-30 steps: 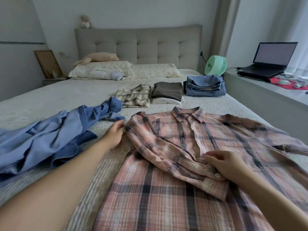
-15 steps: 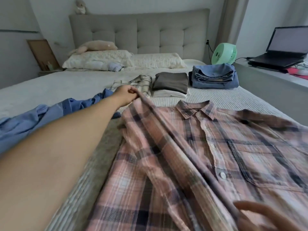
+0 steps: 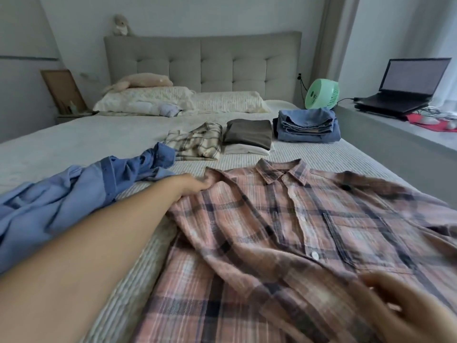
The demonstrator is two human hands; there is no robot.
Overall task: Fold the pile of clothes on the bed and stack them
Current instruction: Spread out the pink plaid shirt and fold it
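- We are looking at the pink plaid shirt (image 3: 284,231) lying front-up on the bed (image 3: 74,144), collar pointing toward the headboard (image 3: 202,60), its long axis running from us straight up the mattress.
- The left hand (image 3: 193,188) is gripping the shirt's left shoulder, fingers curled into the soft, woven cloth beside the collar.
- The right hand (image 3: 405,310) is hovering low at the near right over the shirt's front; it is blurred, fingers looking loosely spread, and we cannot tell whether it is touching the fabric.
- White buttons are running down the placket, and a square chest pocket is sitting to the right of it.
- A crumpled blue shirt (image 3: 74,194) is lying just left of the arm, bunched and creased.
- Farther up, three folded lots are sitting in a row: a cream check shirt (image 3: 197,144), a brown piece on white (image 3: 248,134), and stacked denim (image 3: 306,127).
- The bedcover is showing fine ribbed stripes.
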